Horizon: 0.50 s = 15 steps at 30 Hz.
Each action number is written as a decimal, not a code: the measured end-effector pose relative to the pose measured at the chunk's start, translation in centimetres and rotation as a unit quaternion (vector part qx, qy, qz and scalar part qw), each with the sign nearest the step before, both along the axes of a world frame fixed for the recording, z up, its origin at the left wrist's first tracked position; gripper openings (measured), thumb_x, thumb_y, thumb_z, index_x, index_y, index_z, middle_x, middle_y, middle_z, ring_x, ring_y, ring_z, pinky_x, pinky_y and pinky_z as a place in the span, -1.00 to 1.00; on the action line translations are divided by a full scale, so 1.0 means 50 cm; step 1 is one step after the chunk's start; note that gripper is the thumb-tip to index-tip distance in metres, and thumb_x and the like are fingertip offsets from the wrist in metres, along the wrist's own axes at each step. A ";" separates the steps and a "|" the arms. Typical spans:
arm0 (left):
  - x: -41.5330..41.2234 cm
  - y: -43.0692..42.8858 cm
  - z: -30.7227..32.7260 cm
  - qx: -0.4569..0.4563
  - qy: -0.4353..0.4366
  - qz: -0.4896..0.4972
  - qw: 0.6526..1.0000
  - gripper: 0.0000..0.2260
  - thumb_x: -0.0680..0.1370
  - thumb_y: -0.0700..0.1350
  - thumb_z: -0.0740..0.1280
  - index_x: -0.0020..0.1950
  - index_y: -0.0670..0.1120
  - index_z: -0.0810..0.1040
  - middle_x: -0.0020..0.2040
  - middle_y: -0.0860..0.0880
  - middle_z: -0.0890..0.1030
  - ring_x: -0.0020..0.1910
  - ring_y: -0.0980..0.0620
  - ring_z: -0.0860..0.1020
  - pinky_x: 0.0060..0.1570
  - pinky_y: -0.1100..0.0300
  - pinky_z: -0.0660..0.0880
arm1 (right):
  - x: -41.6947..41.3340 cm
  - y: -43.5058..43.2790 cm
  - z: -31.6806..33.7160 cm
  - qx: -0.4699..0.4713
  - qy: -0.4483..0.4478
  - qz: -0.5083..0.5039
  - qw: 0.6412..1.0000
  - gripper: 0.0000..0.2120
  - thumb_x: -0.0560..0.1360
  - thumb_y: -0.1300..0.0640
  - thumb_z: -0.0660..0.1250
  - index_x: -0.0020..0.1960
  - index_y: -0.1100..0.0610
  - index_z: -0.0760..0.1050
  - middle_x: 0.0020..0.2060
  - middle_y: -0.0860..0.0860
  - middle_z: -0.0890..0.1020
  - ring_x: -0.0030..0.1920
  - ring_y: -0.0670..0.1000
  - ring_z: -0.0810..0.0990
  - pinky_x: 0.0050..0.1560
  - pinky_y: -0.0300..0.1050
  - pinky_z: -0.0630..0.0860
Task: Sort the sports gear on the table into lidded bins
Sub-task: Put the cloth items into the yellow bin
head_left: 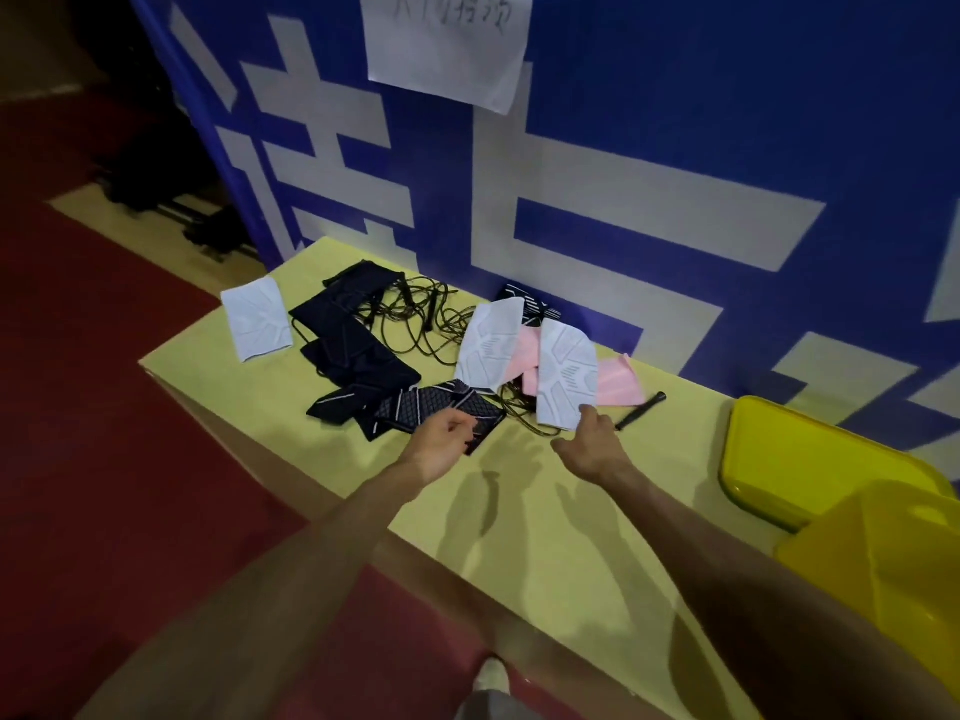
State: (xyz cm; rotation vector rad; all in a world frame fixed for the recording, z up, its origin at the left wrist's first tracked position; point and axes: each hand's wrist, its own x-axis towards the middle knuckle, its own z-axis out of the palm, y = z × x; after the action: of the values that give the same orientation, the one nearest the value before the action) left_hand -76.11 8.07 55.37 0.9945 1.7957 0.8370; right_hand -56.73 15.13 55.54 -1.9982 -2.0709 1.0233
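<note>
On my feed, a lone white sleeve [255, 317] lies far left on the yellow table [332, 459], with black sleeves [353, 345] and a tangled cord [415, 314] beside it. My left hand [441, 441] curls its fingers around a black patterned pad [441, 405]. My right hand [592, 444] pinches the near white sleeve [566, 376], which lies over pink bands [618, 381]. A yellow bin [795, 459] sits far right

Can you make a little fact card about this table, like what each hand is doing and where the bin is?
Surface: pale yellow table
Left hand: grips black diamond-patterned fabric sleeve
Right hand: pinches near edge of white knitted sleeve
Also lying there: tangled black skipping rope, pink folded cloth
Bin: yellow plastic bin, off to the right
</note>
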 end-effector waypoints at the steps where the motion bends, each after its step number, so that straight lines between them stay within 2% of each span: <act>1: -0.016 0.009 0.000 -0.013 0.016 -0.022 1.000 -0.80 0.62 -0.17 0.19 0.17 -0.16 0.54 -0.01 -0.07 0.56 -0.04 0.02 0.50 -0.03 0.19 0.41 | -0.008 0.017 -0.008 -0.009 0.007 -0.005 1.000 -0.37 0.53 0.08 0.28 0.49 0.22 0.10 0.36 0.25 0.29 0.35 0.28 0.34 0.31 0.06 0.37; 4: -0.085 0.061 0.022 -0.056 0.064 -0.090 0.992 -0.84 0.59 -0.19 0.24 0.11 -0.17 0.56 -0.03 -0.10 0.57 -0.04 -0.02 0.53 0.00 0.12 0.45 | -0.049 0.078 -0.026 -0.036 0.031 -0.011 0.999 -0.40 0.55 0.07 0.26 0.48 0.22 0.12 0.36 0.25 0.29 0.37 0.28 0.33 0.31 0.06 0.37; 7: -0.129 0.122 0.027 -0.066 0.112 -0.089 0.988 -0.86 0.57 -0.23 0.23 0.04 -0.13 0.57 -0.06 -0.08 0.58 -0.03 -0.03 0.55 0.10 0.06 0.50 | -0.079 0.126 -0.047 -0.050 0.053 -0.006 0.997 -0.41 0.55 0.05 0.26 0.48 0.21 0.14 0.36 0.24 0.30 0.35 0.27 0.34 0.29 0.07 0.38; 9: -0.136 0.150 0.021 -0.080 0.136 -0.093 0.983 -0.86 0.58 -0.20 0.20 0.02 -0.09 0.56 -0.06 -0.06 0.58 -0.04 -0.01 0.54 0.08 0.08 0.49 | -0.088 0.145 -0.060 -0.065 0.053 -0.014 0.996 -0.42 0.55 0.02 0.26 0.47 0.20 0.15 0.35 0.23 0.31 0.35 0.26 0.34 0.29 0.09 0.38; 12: -0.133 0.188 -0.004 -0.105 0.154 -0.153 0.971 -0.89 0.58 -0.14 0.20 -0.07 -0.02 0.50 -0.10 -0.04 0.53 -0.08 -0.01 0.50 -0.01 0.16 0.43 | -0.097 0.170 -0.082 -0.085 0.042 -0.031 0.995 -0.38 0.54 -0.03 0.27 0.47 0.19 0.14 0.36 0.22 0.31 0.36 0.26 0.33 0.31 0.09 0.36; 15: -0.136 0.226 -0.048 -0.125 0.156 -0.178 0.963 -0.87 0.59 -0.08 0.21 -0.02 -0.01 0.56 0.00 -0.04 0.61 0.02 -0.03 0.57 0.10 0.11 0.49 | -0.111 0.195 -0.104 -0.096 0.030 -0.060 0.993 -0.35 0.53 -0.08 0.28 0.49 0.19 0.13 0.37 0.22 0.30 0.37 0.27 0.32 0.32 0.09 0.36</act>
State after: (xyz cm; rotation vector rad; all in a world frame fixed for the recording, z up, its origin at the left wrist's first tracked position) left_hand -82.88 19.39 52.99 1.2820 1.8468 0.2320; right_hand -62.28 24.91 50.35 -2.1205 -1.8599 1.2853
